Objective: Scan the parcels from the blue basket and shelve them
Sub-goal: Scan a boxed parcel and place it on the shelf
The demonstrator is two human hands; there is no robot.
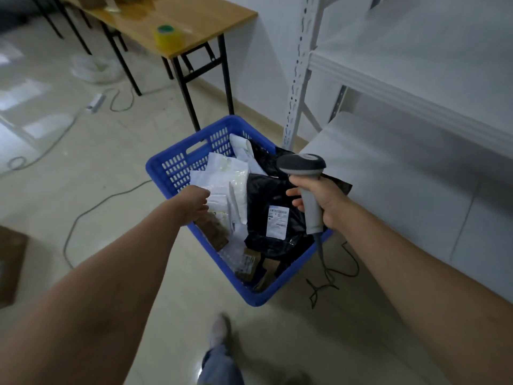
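A blue basket (177, 168) stands on the floor beside the white shelf unit (388, 87). Several parcels lie in it: white bags (233, 179), a black bag with a white label (266, 207) and a brown parcel (213, 229). My right hand (322, 201) grips the handle of a grey barcode scanner (302, 168) above the basket's right side. My left hand (195, 202) reaches down into the basket at the white bag and the brown parcel; its fingers are hidden below the wrist, so the hold is unclear.
A wooden table (177, 20) with a roll of yellow tape (168, 37) stands behind the basket. Cables (83, 218) run over the tiled floor on the left. The scanner's cord (324, 273) lies right of the basket. My foot (219, 329) is in front.
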